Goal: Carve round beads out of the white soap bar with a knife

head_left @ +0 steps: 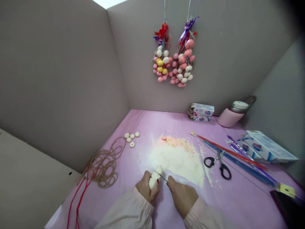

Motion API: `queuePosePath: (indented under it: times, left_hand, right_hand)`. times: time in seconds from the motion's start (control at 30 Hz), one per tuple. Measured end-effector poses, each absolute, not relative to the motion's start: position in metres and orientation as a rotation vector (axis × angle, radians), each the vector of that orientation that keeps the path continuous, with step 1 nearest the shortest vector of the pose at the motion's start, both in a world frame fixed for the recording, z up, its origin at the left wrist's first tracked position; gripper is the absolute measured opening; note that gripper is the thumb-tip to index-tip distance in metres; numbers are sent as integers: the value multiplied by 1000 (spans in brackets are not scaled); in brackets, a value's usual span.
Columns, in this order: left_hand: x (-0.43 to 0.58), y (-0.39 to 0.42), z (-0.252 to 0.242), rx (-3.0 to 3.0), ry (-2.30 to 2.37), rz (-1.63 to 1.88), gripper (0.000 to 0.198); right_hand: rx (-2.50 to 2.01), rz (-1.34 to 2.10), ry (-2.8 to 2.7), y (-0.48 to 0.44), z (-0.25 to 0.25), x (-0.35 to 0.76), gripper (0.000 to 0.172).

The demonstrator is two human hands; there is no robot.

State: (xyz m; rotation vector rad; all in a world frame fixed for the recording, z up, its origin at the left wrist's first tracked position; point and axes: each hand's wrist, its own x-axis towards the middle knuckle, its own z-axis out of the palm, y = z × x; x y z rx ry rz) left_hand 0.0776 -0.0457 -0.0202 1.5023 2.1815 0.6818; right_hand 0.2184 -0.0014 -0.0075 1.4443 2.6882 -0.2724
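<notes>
My left hand (147, 187) is wrapped round a white piece of soap (159, 170), near the front of the lilac-covered table. The soap has a rounded upper end and a groove or cut across it. My right hand (182, 192) grips a thin, dark knife (164, 178), its handle mostly hidden by the fingers. The blade's tip meets the soap at the groove. Just beyond both hands lies a heap of white shavings (178, 163), with pink and yellow crumbs (178, 142) along its far side.
Several white beads (132, 144) and coiled twine (105, 168) with red cords (82, 200) are on the left. Scissors (218, 162), ribbons (235, 154), soap boxes (269, 148) and a pink jar (230, 116) stand or lie right. Bead bunches (162, 62) hang at the back wall.
</notes>
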Motion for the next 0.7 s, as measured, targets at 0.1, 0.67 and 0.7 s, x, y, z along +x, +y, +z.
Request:
queuePosePath:
  times: [0.1, 0.67, 0.7]
  left_hand:
    - [75, -44, -22, 1456, 2154, 723, 31]
    - [75, -43, -23, 1463, 2236, 745, 29]
    - [75, -43, -23, 1468, 2240, 744, 29]
  right_hand:
    - [1445, -262, 2699, -1, -10, 217, 19]
    - [1473, -313, 2529, -15, 12, 219, 22]
    - [1472, -288, 2533, -15, 11, 220, 22]
